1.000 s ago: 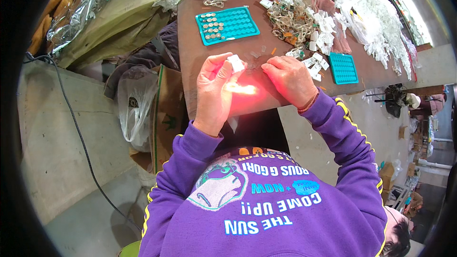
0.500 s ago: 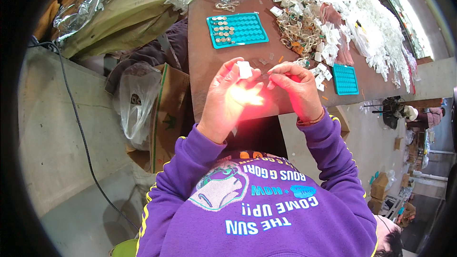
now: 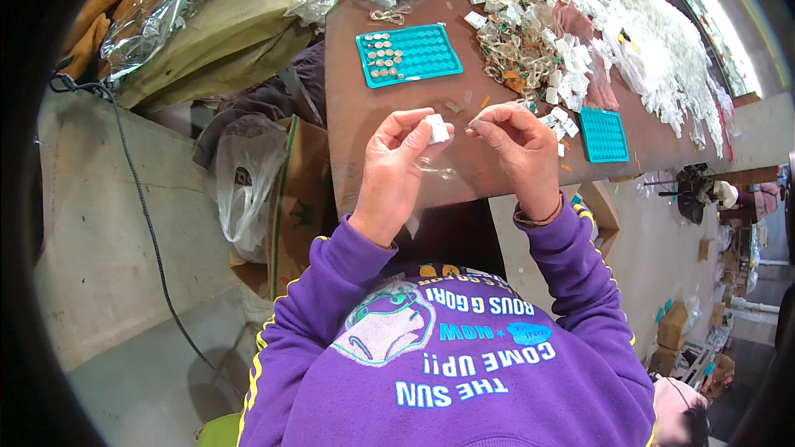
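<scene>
A small white plastic case [image 3: 437, 128] is pinched between the thumb and fingers of my left hand [image 3: 394, 157], over the near part of the brown table [image 3: 352, 116]. Below those fingers a thin, clear strand [image 3: 439, 172] shows faintly. To the right, my right hand [image 3: 530, 153] has thumb and fingertips pressed together; whatever they pinch is too small to make out. A gap separates the two hands. Beyond them lies a teal tray [image 3: 431, 50] with round silver button-like pieces [image 3: 383, 58] in its left pockets.
At the far right are a tangled heap of small cases and wires [image 3: 517, 41] and a large white pile [image 3: 662, 58]. Another teal tray [image 3: 603, 134] lies near the table's right edge. Left of the table stands a cardboard box [image 3: 302, 207] beside a clear plastic bag [image 3: 248, 174].
The bright red-white glow over my left palm and between the hands is gone. My left hand has turned the white case slightly and moved a little right. My right hand remains pinched.
</scene>
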Demonstrator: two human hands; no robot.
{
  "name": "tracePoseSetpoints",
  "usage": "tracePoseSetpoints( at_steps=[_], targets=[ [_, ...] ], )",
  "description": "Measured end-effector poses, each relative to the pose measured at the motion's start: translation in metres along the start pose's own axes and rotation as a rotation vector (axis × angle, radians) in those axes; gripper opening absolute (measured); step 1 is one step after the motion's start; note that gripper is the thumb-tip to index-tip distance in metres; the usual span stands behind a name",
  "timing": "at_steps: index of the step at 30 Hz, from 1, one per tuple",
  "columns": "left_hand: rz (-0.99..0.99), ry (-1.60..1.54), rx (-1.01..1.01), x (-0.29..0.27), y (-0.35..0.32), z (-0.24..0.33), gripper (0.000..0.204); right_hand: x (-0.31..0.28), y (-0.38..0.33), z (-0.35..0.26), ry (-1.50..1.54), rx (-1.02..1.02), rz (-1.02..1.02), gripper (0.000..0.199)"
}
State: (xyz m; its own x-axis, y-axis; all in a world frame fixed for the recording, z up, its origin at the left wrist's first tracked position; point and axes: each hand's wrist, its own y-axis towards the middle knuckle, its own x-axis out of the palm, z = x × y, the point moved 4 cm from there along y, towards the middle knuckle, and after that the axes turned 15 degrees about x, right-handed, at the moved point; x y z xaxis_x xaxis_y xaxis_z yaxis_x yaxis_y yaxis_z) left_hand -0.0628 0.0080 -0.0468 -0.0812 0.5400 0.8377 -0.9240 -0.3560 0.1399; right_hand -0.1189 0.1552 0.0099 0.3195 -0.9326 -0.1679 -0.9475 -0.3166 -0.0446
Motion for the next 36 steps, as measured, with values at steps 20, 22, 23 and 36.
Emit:
tracePoseSetpoints(
  at_steps=[20,22,23,36],
  targets=[
    [-0.053,0.045,-0.102,-0.01,0.005,-0.002,0.023,0.024,0.005,-0.019,-0.269,-0.293,0.037,0.008],
    [-0.053,0.027,-0.097,-0.01,0.005,-0.002,0.023,0.025,0.005,-0.017,-0.267,-0.289,0.04,0.008],
    [-0.051,0.019,-0.097,-0.01,0.005,-0.002,0.023,0.025,0.005,-0.016,-0.269,-0.283,0.03,0.008],
    [-0.034,0.074,-0.101,-0.01,0.006,-0.002,0.023,0.029,0.005,-0.007,-0.233,-0.288,0.021,0.007]
  ],
)
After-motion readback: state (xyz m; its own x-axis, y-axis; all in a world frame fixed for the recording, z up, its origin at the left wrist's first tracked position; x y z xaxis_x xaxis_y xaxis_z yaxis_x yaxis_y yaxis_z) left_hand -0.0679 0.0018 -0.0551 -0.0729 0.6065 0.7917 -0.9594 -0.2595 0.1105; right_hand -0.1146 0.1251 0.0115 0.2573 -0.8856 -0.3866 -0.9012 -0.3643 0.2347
